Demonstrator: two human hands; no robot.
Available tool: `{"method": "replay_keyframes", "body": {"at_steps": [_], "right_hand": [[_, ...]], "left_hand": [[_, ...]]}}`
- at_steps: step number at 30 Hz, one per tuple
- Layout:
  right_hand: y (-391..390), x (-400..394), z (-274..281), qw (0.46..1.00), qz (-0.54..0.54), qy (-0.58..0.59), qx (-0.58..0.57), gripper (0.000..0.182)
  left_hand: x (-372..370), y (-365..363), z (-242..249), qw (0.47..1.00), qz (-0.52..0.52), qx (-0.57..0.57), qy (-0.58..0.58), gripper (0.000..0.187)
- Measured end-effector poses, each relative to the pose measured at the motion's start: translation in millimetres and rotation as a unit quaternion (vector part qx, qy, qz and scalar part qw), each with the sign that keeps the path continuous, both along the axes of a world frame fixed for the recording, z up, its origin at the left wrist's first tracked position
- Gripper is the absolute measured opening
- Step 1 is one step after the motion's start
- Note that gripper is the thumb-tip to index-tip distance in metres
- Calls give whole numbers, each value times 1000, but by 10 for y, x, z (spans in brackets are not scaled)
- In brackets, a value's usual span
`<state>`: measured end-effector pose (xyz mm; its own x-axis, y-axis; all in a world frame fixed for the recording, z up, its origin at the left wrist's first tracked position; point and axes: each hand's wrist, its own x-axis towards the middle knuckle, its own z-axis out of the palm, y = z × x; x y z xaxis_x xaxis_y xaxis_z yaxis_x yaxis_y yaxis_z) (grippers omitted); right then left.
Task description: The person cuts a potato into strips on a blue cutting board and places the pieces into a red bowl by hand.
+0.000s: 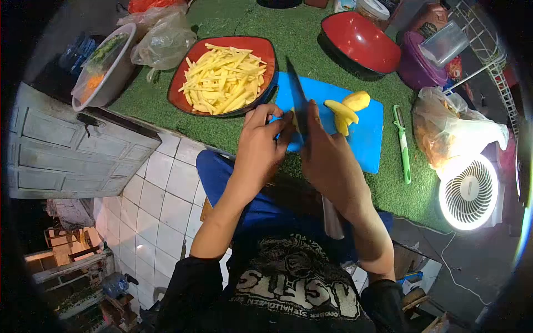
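Observation:
My right hand is closed round a large knife, its dark blade pointing away from me over the blue cutting board. A pale handle end sticks out below that hand. My left hand has its fingers bent at the board's left side, against a yellow potato piece beside the blade; the fingers mostly hide it. Right of the knife lie peeled potato pieces. Left of the board, a red and black bowl holds many potato sticks.
A green-handled peeler lies right of the board. Behind stands another red bowl. A white fan, a plastic bag and a purple container line the right side. At left are a vegetable basin and a plastic bag.

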<state>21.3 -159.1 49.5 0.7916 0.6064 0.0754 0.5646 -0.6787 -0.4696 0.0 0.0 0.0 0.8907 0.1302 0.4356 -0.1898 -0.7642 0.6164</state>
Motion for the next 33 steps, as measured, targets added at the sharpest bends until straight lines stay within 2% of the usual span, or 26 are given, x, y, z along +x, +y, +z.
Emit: {"method": "replay_keyframes", "body": {"at_steps": [2,3,6,8,12,13,14,15,17,21,23,24,26,27,29,30,31,33], "right_hand": [[33,25,-12,996,-69,57,27,69],[-85,-48,102,996,-69,63,-12,69],[-40,-57,44,997,-43,56,43,68],[-19,-73,23,999,-29,12,24,67],[6,-54,94,998,-13,41,-37,66],[-14,-9,58,991,51,-83,-96,64],[-29,3,23,961,111,-204,-152,62],[-25,-21,-1,961,110,-202,-151,62],[-21,-83,-20,985,62,-76,-142,63],[-281,-358,145,993,60,-91,-55,69],[-473,-446,310,996,-6,84,29,73],[-557,-474,380,996,-8,83,31,73],[-717,-498,506,989,-75,87,90,71],[-785,-494,555,989,-78,85,93,71],[-894,-494,609,975,-135,151,91,68],[-928,-513,523,979,-151,91,98,62],[-962,-530,463,979,-153,90,102,62],[-1019,-541,393,979,-132,85,127,62]], "left_hand": [[42,22,-30,1000,6,-4,-28,27],[-36,-131,-36,999,9,-43,-19,27],[-16,-46,-12,999,10,-30,-22,25],[-33,-55,37,999,6,-50,-9,20],[-11,-34,-1,999,9,-34,-17,26],[-13,-34,19,999,6,-36,-17,25],[-20,-36,25,999,2,-37,-16,25],[-25,-39,17,999,1,-37,-13,25],[-21,-54,13,999,10,-30,-12,25],[-15,-58,-16,999,5,5,-39,26],[-26,-64,19,1000,3,12,-27,28],[-33,-48,48,999,2,14,-29,28],[-37,-7,159,995,-47,91,-7,40],[-20,0,234,994,-50,94,-9,40],[66,32,403,950,-111,288,-35,50],[137,69,467,918,-163,360,-28,52],[209,117,460,917,-165,363,-30,52],[348,192,443,887,-264,378,-2,47]]}}
